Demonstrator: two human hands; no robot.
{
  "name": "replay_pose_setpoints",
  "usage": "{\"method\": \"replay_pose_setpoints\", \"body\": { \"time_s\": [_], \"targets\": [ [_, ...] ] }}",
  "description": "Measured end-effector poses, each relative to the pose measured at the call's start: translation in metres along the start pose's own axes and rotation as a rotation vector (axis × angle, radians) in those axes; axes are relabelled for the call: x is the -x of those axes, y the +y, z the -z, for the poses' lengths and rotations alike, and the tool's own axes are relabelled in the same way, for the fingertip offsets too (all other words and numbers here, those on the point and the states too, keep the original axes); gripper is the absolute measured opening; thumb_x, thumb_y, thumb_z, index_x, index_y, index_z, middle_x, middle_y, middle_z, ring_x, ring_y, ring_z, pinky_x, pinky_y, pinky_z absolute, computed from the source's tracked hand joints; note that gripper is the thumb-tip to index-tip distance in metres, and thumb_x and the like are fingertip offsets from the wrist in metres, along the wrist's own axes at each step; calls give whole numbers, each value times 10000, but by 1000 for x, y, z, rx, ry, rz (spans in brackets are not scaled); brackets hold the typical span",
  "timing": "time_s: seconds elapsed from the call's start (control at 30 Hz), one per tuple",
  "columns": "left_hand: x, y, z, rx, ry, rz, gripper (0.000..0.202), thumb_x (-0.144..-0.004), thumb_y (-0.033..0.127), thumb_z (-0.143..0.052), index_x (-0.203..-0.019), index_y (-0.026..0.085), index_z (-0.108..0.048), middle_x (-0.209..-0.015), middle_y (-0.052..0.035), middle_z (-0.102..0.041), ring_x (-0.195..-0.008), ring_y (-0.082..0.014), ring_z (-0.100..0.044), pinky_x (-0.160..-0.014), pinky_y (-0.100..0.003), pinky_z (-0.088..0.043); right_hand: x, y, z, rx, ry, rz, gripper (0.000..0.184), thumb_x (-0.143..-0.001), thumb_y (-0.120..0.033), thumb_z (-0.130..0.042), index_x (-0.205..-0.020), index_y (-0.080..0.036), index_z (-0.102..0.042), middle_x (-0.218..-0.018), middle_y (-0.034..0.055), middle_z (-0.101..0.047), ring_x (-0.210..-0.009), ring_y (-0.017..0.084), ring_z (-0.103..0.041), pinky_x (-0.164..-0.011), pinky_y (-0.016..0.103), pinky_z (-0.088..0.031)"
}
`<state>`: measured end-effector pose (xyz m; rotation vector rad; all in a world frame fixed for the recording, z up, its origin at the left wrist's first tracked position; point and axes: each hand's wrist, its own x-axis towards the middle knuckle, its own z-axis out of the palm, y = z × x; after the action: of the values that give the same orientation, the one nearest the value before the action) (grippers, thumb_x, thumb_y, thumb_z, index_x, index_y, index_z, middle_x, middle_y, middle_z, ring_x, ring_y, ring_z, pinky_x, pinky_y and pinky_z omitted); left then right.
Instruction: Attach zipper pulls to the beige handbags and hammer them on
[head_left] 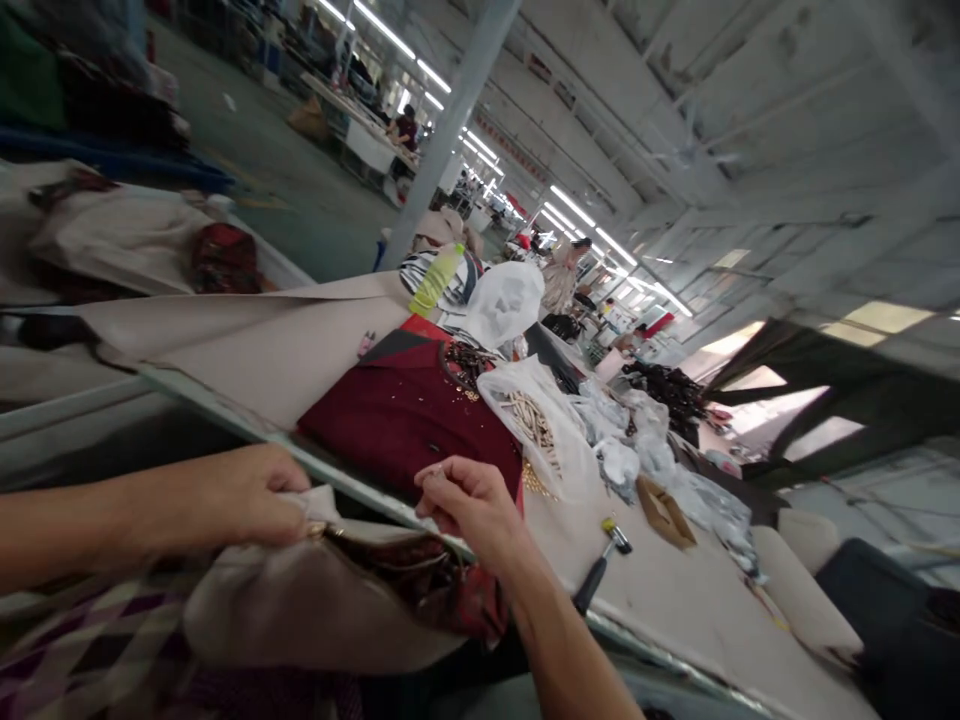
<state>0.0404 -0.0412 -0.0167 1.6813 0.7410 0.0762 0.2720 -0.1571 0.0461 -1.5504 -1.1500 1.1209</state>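
Observation:
My left hand (247, 497) is closed on the edge of a beige garment (300, 610) with a dark red patterned lining (427, 580), held on my lap below the table edge. My right hand (469, 500) hovers just above the garment with thumb and fingers pinched together; what they pinch is too small to make out. Just beyond my hands a dark red garment (405, 415) with gold studs lies flat on the table.
A clear bag of beige toggles (532, 420), more plastic bags (622, 450), a small hammer (600, 565), a brown paper piece (664, 510) and a green bottle (435, 280) sit on the beige-covered table (262, 340). Fabric piles lie left. People work far behind.

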Motion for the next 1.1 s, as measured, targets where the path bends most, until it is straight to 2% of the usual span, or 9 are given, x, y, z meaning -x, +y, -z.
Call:
{"method": "replay_pose_setpoints", "body": {
  "time_s": [0.07,0.13,0.23,0.3,0.4,0.5,0.7,0.97,1.1],
  "targets": [
    [2,8,3,68,-116,17,262,-596,409,-516,-637,151,-541,-549,32,-381,-525,-99,-298,-513,-246,-166,13,0,-15,158,-118,-1,253,-922,-350,-644,-1005,-142,-763,-694,-1,-642,-512,73,-430,-461,187,-290],
    [4,14,6,107,-160,-10,239,-610,389,-524,-652,153,-538,-577,32,-363,-555,-100,-276,-523,-252,-168,23,-3,-26,290,-210,32,293,-982,-294,-543,-1148,-179,-755,-740,-14,-621,-580,87,-460,-518,197,-332],
    [7,17,7,153,-206,-34,222,-614,364,-554,-686,154,-576,-597,22,-361,-564,-113,-270,-516,-264,-166,30,-11,-38,303,-243,94,423,-964,-197,-507,-1371,-227,-617,-776,-39,-647,-596,91,-471,-587,205,-376],
    [7,16,8,173,-240,-52,239,-633,379,-586,-724,159,-608,-602,17,-365,-544,-119,-258,-499,-272,-160,30,-16,-45,307,-250,78,521,-930,-152,-512,-1444,-235,-504,-746,-62,-666,-548,89,-453,-588,204,-376],
    [5,14,9,179,-282,-81,305,-688,458,-603,-773,166,-633,-604,22,-351,-521,-111,-211,-488,-271,-173,29,-22,-52,373,-256,45,509,-879,-104,-515,-1377,-207,-500,-701,-71,-669,-527,92,-461,-580,198,-375],
    [5,16,9,140,-271,-149,377,-734,533,-614,-766,158,-634,-629,14,-375,-557,-115,-264,-513,-253,-215,28,-25,-57,387,-251,32,493,-859,-84,-500,-1339,-196,-509,-677,-73,-665,-525,97,-473,-574,192,-385],
    [11,23,1,54,-159,-159,370,-716,485,-619,-757,124,-688,-634,9,-436,-609,-119,-374,-535,-213,-242,26,-26,-60,427,-267,38,490,-856,-67,-503,-1326,-207,-513,-674,-78,-676,-534,96,-498,-577,183,-390],
    [18,31,3,-110,-132,-150,346,-747,382,-522,-798,131,-755,-660,13,-530,-643,-121,-413,-573,-205,-290,31,-21,-65,428,-276,53,508,-878,-58,-483,-1345,-257,-501,-757,-68,-696,-524,96,-543,-533,175,-401],
    [16,29,3,-86,-153,-140,372,-728,429,-517,-769,139,-747,-614,13,-495,-598,-125,-410,-536,-217,-273,34,-23,-65,427,-275,97,512,-887,-42,-476,-1343,-274,-502,-755,-78,-693,-532,87,-533,-578,178,-414]
  ]
}}
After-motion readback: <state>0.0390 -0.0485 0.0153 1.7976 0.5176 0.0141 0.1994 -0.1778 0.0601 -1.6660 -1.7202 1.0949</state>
